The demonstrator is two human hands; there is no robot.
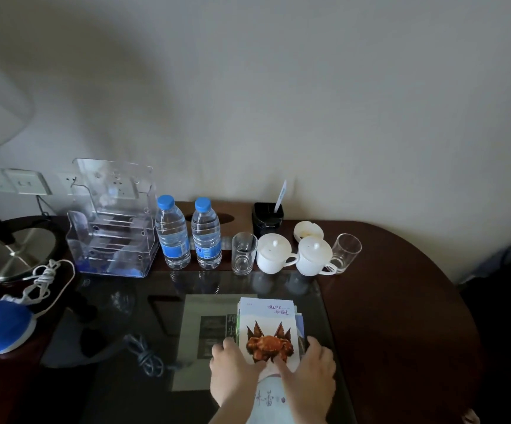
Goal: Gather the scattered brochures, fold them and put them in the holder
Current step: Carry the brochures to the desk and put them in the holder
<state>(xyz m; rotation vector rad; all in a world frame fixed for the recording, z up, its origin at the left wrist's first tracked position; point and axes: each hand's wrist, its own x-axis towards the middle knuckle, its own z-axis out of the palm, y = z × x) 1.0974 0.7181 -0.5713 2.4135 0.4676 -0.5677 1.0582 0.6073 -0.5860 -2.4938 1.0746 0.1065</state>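
Observation:
A stack of brochures [269,324] lies on the glass-topped desk near the front; the top one is white with an orange crab picture. My left hand [237,370] grips the stack's left edge, thumb on top. My right hand [308,374] grips the right edge, thumb pressing beside the crab. A grey unfolded sheet [200,328] lies flat under the stack, showing to the left. The clear acrylic tiered holder [112,228] stands at the back left with nothing visible in it.
Two water bottles [187,232] stand beside the holder, then two glasses [244,254], two lidded white cups [294,254], and a black pot [268,220]. A lamp base [15,250], blue object [1,327] with white cord, and a grey cable [147,356] sit left.

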